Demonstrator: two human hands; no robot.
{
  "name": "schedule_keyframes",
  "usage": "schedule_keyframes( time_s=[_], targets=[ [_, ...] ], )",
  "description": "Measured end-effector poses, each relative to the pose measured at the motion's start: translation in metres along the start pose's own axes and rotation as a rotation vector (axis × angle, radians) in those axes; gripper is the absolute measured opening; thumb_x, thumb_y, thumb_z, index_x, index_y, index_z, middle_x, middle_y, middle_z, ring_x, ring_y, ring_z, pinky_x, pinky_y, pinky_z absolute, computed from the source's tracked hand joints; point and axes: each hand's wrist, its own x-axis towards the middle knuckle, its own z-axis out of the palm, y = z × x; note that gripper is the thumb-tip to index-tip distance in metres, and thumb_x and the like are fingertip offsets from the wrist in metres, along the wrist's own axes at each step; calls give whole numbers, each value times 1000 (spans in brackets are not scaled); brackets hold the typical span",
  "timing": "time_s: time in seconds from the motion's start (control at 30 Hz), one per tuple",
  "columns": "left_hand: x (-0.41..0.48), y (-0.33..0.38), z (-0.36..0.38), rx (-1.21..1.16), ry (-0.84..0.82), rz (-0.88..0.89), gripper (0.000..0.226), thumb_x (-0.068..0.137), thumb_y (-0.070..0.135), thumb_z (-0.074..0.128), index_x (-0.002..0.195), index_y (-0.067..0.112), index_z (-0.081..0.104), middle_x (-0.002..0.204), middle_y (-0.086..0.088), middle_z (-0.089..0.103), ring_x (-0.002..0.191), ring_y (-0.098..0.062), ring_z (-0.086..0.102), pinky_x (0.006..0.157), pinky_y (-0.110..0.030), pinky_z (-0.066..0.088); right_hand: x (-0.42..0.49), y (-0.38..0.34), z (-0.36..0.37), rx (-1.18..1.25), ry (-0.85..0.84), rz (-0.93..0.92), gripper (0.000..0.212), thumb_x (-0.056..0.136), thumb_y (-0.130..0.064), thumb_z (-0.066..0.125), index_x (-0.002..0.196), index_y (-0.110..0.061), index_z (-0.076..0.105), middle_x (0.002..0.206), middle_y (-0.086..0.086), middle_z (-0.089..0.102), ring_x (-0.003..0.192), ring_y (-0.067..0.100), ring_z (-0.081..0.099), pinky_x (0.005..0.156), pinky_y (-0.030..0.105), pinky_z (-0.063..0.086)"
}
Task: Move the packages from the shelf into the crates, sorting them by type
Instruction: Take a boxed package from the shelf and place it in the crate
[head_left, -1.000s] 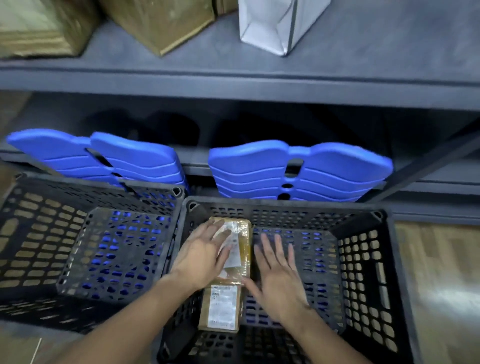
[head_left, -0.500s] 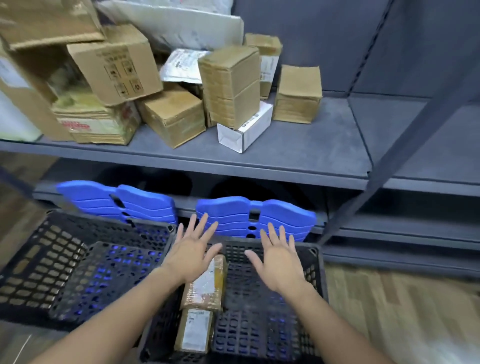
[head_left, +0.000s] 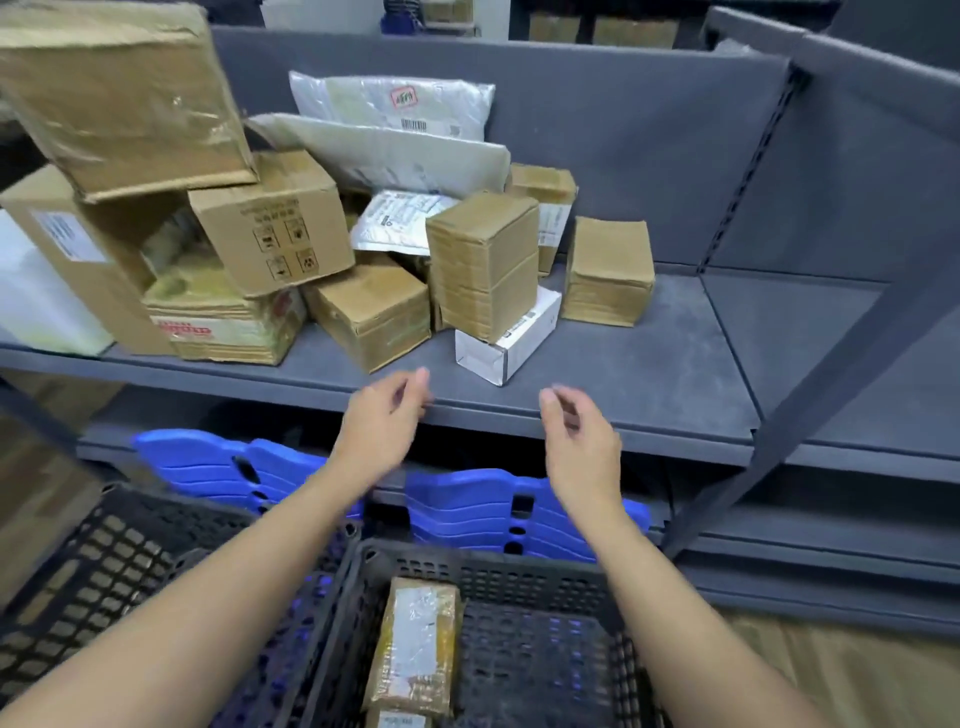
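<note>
We are in a storeroom: metal shelf (head_left: 649, 374) of parcels (head_left: 488, 270) beyond our left hand (head_left: 382, 421), crate (head_left: 493, 561) below our right hand (head_left: 582, 441).

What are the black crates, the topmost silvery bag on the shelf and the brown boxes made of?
The black crates look like matte moulded plastic: stiff walls pierced in a grid. The topmost silvery bag seems thin glossy plastic film, crinkled and shiny. The brown boxes look like dull cardboard, with dented corners and creases.

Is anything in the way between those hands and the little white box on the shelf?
Nothing visible. The left hand and right hand hover empty at the shelf edge, only bare shelf before the white box. A tall brown box seems to rest on its far end.
</note>
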Motion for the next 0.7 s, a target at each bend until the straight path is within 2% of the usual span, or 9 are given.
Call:
schedule_keyframes(
  time_s=[0.03, 0.13, 0.23, 0.3, 0.37, 0.47, 0.57, 0.63, 0.7],
  targets=[
    [19, 18, -5, -144, 38, -43, 45, 97, 69, 44, 98, 33, 71, 99, 6, 77, 94, -22, 73, 87, -45, 60, 15, -20, 2, 73, 22, 1, 39, 105, -41, 58, 134, -17, 67, 122, -9, 69, 114, 7, 63, 95, 11, 45],
    [71, 70, -17, -446, 65, -142, 38, 109, 56, 39, 124, 28, 61, 125, 2, 67, 115, -21, 65, 89, -47, 60, 71, -68, 12, 210, 38, 4, 54, 104, -53, 54, 148, -21, 55, 144, -7, 61, 128, 8, 54, 110, 27, 40],
    [95, 104, -21, -561, -125, -169, 50, 107, 65, 28, 138, 37, 54, 125, 13, 64, 114, -12, 62, 92, -55, 58, 113, -98, 26, 292, -73, 24, 81, 94, -71, 52, 162, -30, 34, 165, -8, 39, 149, 13, 40, 124, 42, 31],
    [101, 110, -18, -580, -264, -192, 54, 103, 73, 24, 136, 46, 57, 123, 21, 67, 119, -15, 64, 91, -62, 59, 128, -106, 36, 298, -142, 5, 87, 93, -72, 54, 165, -34, 24, 171, -10, 29, 155, 13, 31, 127, 44, 27],
    [102, 111, -13, -569, -296, -200, 46, 102, 75, 26, 123, 53, 60, 111, 28, 71, 118, -14, 65, 91, -63, 59, 134, -107, 45, 333, -194, -16, 85, 96, -68, 57, 166, -35, 22, 171, -11, 26, 156, 12, 28, 127, 39, 26],
    [99, 110, -9, -614, -261, -172, 43, 103, 71, 30, 123, 49, 61, 109, 26, 73, 120, -16, 66, 94, -63, 58, 133, -106, 46, 505, -219, 3, 87, 90, -64, 67, 164, -38, 30, 165, -13, 40, 149, 8, 41, 125, 41, 33],
    [92, 102, -9, -632, -255, -32, 47, 103, 65, 45, 134, 37, 67, 127, 11, 74, 124, -17, 66, 102, -58, 55, 124, -105, 29, 721, -249, 50, 72, 92, -49, 70, 157, -38, 43, 148, -8, 62, 135, 15, 60, 115, 55, 44],
    [83, 90, -9, -526, -95, 198, 40, 93, 56, 66, 128, 38, 73, 143, 2, 61, 133, -11, 58, 112, -51, 50, 112, -105, 15, 734, -306, 75, 66, 91, -52, 66, 152, -32, 50, 141, 0, 68, 131, 28, 64, 105, 61, 48],
    [73, 79, -7, -300, 111, 456, 37, 83, 46, 76, 120, 40, 72, 152, -5, 45, 138, -5, 48, 117, -43, 45, 100, -101, 6, 668, -334, 104, 68, 88, -62, 62, 147, -30, 55, 135, -2, 71, 127, 29, 66, 102, 63, 51]
  ],
)
